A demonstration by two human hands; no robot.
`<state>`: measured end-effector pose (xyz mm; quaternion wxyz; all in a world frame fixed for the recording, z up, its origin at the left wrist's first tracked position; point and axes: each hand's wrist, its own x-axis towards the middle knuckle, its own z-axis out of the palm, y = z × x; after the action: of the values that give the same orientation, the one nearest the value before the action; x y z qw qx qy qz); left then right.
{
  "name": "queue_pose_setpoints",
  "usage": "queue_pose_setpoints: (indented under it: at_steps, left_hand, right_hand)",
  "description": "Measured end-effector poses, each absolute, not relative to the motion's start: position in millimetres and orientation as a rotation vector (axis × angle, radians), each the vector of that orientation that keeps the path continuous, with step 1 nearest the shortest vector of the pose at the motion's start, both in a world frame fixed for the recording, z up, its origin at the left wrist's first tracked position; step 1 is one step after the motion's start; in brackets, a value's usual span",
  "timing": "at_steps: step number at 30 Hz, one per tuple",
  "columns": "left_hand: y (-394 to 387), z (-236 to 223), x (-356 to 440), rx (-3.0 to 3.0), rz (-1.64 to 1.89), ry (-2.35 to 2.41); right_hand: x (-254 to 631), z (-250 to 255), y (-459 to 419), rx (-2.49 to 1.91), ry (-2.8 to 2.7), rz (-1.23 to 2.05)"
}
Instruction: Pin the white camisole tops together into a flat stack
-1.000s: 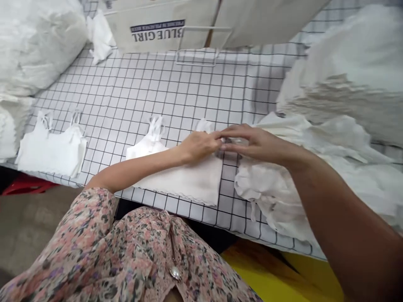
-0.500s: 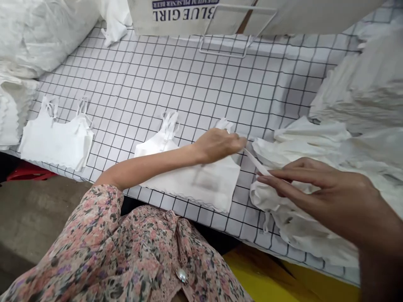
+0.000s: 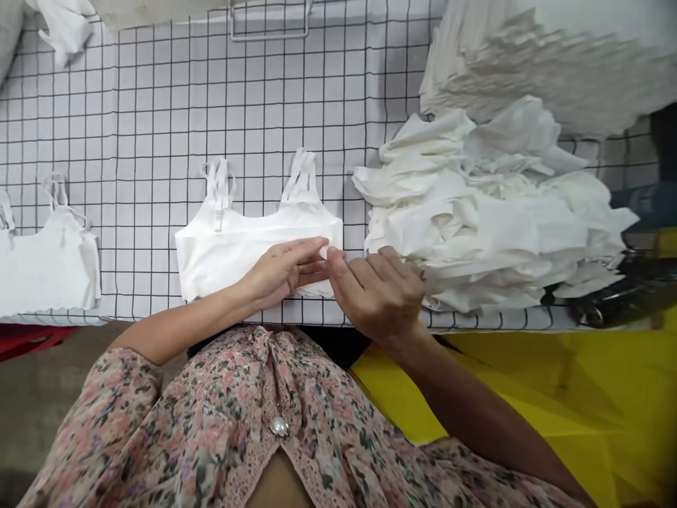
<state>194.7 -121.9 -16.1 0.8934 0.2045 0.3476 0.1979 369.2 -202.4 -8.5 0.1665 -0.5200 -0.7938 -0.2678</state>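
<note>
A white strappy crop top lies flat in front of me, its bunched straps pointing away and more layers perhaps beneath it. My left hand rests over its lower right part, fingers stretched out and a ring on one. Beside it, my right hand is closed at the top's right edge, thumb tip almost meeting the left fingertips. A small white bit shows between the two hands; whether it is held or part of the top I cannot tell. The right palm is hidden.
To the right lies a loose heap of white garments, with a neat stack of white garments behind. More white tops lie at left. A white wire frame stands at the back of the checked table cloth. Something yellow sits below the edge.
My view has swung right and down. The right hand came in from the heap to the top's right edge and closed; the left hand came down from the straps. The stretched white strip is no longer visible.
</note>
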Motion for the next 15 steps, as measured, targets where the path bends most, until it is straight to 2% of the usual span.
queue_pose_setpoints:
  at_steps: [2,5,8,11,15]
  left_hand:
    - [-126.4,-18.1,197.4,0.384,0.503,0.762]
    - [-119.1,-16.3,197.8,0.494,0.544,0.820]
    - [-103.3,-6.5,198.4,0.734,0.552,0.828]
    - [-87.9,6.9,202.1,0.918,0.529,0.810]
    - [-74.3,17.1,207.8,1.041,0.496,0.819]
  right_hand:
    - [366.5,-12.6,-214.1,-1.573,-2.240,-0.590]
    - [364.1,-17.5,-229.4,-1.749,-2.068,0.024]
    - [365.8,-18.8,-226.5,-1.741,-1.568,0.589]
    - [373.2,-19.8,-200.6,-1.614,-1.206,0.935]
    - [379.4,-22.7,-162.2,-1.439,-1.234,1.314]
